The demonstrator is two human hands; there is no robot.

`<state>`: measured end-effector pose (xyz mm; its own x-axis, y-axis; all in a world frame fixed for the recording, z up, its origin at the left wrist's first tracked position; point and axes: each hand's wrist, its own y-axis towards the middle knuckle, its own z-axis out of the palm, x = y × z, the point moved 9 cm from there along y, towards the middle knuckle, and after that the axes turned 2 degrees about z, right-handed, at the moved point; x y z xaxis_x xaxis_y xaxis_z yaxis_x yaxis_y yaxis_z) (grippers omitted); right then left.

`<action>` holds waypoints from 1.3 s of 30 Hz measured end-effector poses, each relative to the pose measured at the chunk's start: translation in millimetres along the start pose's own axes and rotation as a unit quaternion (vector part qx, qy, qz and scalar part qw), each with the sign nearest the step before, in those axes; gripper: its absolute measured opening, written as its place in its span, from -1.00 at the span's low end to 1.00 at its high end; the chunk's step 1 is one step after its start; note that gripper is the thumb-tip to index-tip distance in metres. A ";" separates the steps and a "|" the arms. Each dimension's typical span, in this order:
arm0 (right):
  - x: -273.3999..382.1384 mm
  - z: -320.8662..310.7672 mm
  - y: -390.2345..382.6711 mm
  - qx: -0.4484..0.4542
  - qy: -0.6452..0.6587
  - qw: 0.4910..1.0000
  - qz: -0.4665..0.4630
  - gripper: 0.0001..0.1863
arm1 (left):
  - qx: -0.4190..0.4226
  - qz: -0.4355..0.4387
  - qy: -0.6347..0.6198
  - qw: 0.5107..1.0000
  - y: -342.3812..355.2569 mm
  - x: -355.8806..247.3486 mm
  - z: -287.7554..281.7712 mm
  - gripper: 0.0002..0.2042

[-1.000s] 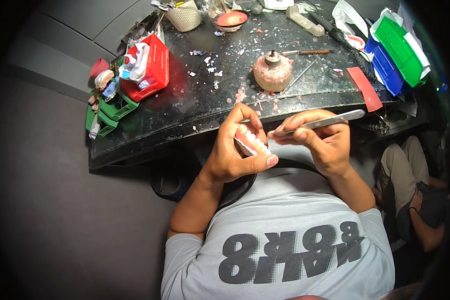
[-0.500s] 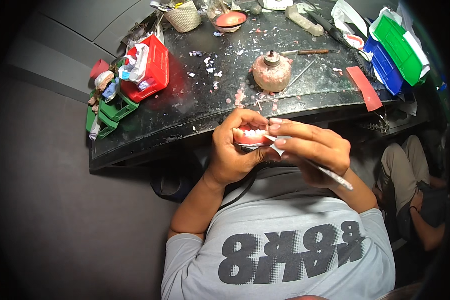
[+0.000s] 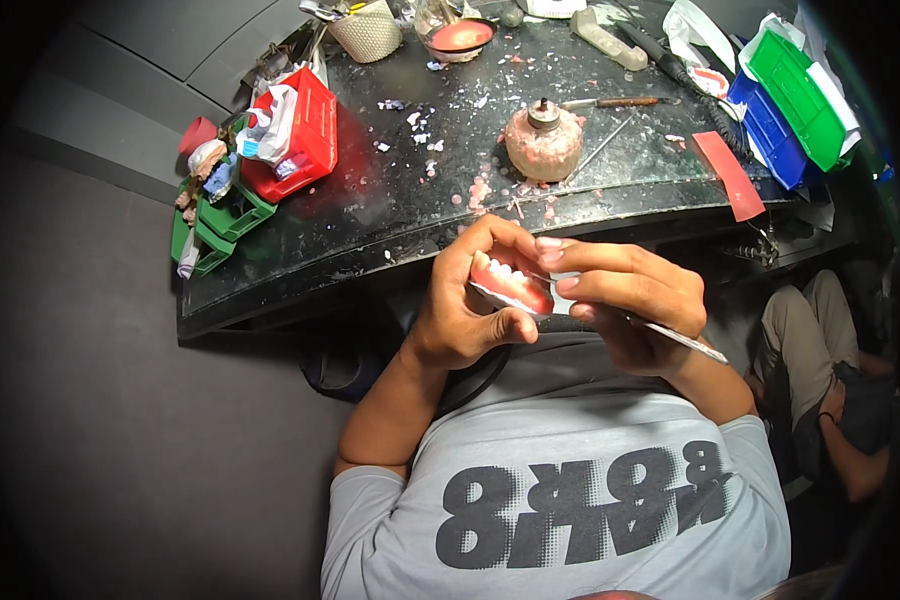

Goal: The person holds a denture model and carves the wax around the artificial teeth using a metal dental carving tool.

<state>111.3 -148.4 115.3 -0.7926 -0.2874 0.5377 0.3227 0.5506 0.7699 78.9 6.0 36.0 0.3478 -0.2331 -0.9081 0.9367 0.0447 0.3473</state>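
Note:
A wax denture model (image 3: 511, 284), pink with a row of white teeth and a pale base, is tilted in my left hand (image 3: 457, 312). The fingers of that hand curl behind it, and the thumb lies near its lower edge. Between the fingers and thumb of my right hand (image 3: 642, 296) is a slim metal carving tool (image 3: 682, 341). Its handle sticks out to the lower right. The working end lies close to the right side of the teeth, partly hidden by my fingertips, so contact cannot be made out.
On the dark bench (image 3: 410, 205) stand a wax-spattered spirit burner (image 3: 544, 145), a wooden-handled knife (image 3: 620, 102) and a pink wax sheet (image 3: 728, 176). A red bin (image 3: 315, 135) stands left; green (image 3: 796, 100) and blue bins (image 3: 767, 130) stand right. Another person's legs (image 3: 808, 350) show at right.
My left hand has turned the denture model, so its right end now slopes down and more pink wax shows. The handle of the carving tool has shifted slightly right.

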 end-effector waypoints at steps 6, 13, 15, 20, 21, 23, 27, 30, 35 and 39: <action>4.5 3.9 0.5 0.008 0.001 1.000 0.006 -0.82 | 0.030 -0.004 0.019 0.999 -0.2 -1.7 1.0 -0.31; 3.8 7.9 0.6 0.009 -0.008 1.000 0.015 -0.82 | 0.013 0.005 0.045 0.999 -1.5 -0.6 -0.9 -0.38; 3.7 8.2 0.3 0.007 -0.011 1.000 0.013 -0.82 | 0.012 0.005 0.042 0.999 -1.8 -2.5 2.3 -0.40; 4.4 8.2 0.0 0.003 -0.020 1.000 0.014 -0.82 | -0.008 -0.020 0.012 1.000 -3.6 -1.0 2.6 -0.42; 4.6 7.8 -0.1 0.003 -0.020 1.000 0.014 -0.82 | -0.008 -0.020 0.012 1.000 -3.7 0.4 0.8 -0.42; 3.7 7.5 -0.2 0.007 -0.020 1.000 0.020 -0.83 | 0.008 0.001 0.038 0.999 -3.0 1.1 -1.5 -0.41; 3.1 7.1 -0.6 0.009 -0.020 1.000 0.017 -0.84 | 0.009 0.003 0.041 0.999 -2.1 2.4 -2.1 -0.38; 2.9 7.3 -0.7 0.016 -0.015 1.000 0.016 -0.85 | 0.007 -0.015 0.028 0.999 -2.8 5.0 -4.1 -0.35; 2.2 7.3 1.5 0.026 -0.008 0.999 0.032 -0.86 | 0.025 -0.053 0.006 0.998 -3.9 10.4 -3.9 -0.35; 0.4 6.8 1.0 0.031 0.013 0.999 0.039 -0.86 | 0.045 -0.083 -0.056 0.994 -6.0 14.8 0.1 -0.35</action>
<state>107.8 -142.6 114.0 -0.7518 -0.2619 0.6051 0.3501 0.6191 0.7029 78.4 2.1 20.5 0.1773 -0.3374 -0.9245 0.9715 -0.0903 0.2193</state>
